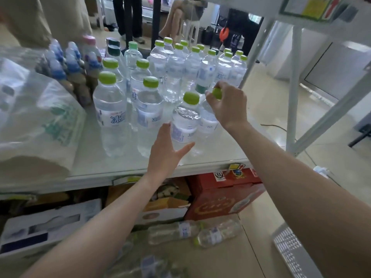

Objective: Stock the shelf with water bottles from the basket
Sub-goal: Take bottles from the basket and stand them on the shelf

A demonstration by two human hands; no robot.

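Basket (pixel 289 245) cut off at bottom edge

Bottle-crowded shelf (pixel 210 163), water bottles (pixel 176 63)

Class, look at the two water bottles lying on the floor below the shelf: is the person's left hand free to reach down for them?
Probably not yet: the left hand is pressed against an upright bottle on the shelf. Once released, nothing visibly blocks the floor bottles.

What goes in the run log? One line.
left hand: on front bottle | right hand: grips neighbour bottle's cap | shelf: partly stocked
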